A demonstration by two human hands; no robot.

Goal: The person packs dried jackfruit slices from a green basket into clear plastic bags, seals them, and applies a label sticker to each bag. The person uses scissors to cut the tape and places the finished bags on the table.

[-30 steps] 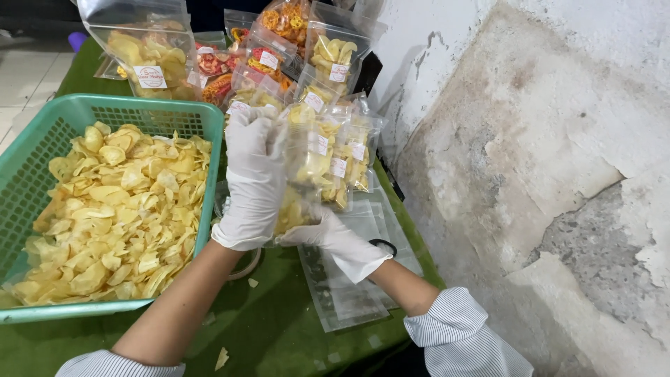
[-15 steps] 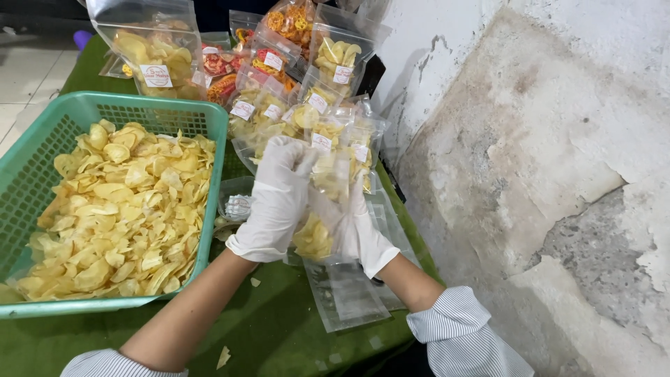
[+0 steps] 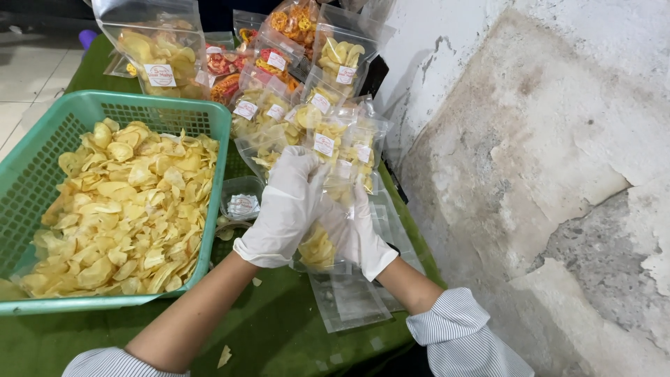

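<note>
Both my hands wear white gloves. My left hand point(image 3: 287, 206) and my right hand point(image 3: 356, 234) grip the same clear plastic bag point(image 3: 319, 246) partly filled with yellow chips, held upright above the green table. The left hand covers the bag's upper front; the right hand supports it from behind and the side. A green plastic basket point(image 3: 42, 146) heaped with loose yellow chips point(image 3: 125, 209) sits to the left of my hands.
Several sealed, labelled bags of chips point(image 3: 314, 119) are piled behind my hands, some yellow, some reddish. Empty clear bags point(image 3: 349, 300) lie flat under my hands. A small clear tub point(image 3: 242, 202) sits beside the basket. A rough plaster wall point(image 3: 544, 174) runs along the right.
Both hands have drawn the chip bag down and toward me, away from the pile of sealed bags, and the left hand now closes over the bag's top.
</note>
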